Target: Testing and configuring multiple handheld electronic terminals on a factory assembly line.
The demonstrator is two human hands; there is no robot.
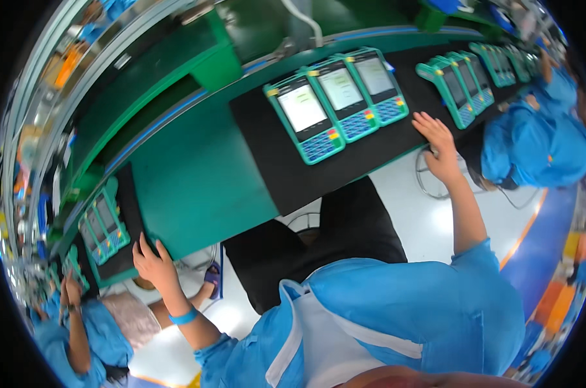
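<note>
My left hand (152, 260) rests on the near edge of a black mat (128, 213) that carries three teal payment terminals (103, 226) at the left. My right hand (439, 149) lies on the near right corner of a larger black mat (286, 174) in front of me. On that mat lie three teal terminals (335, 103) side by side, screens lit, with blue keypads. Neither hand holds a terminal; the fingers of both are spread on the mat edges. A blue band circles my left wrist.
The mats sit on a green conveyor bench (196, 187). Further right is another mat with several terminals (464, 87). A co-worker in blue (532, 142) works at the right, and another one (79, 330) sits at the lower left. My dark trousers (325, 246) show below the bench.
</note>
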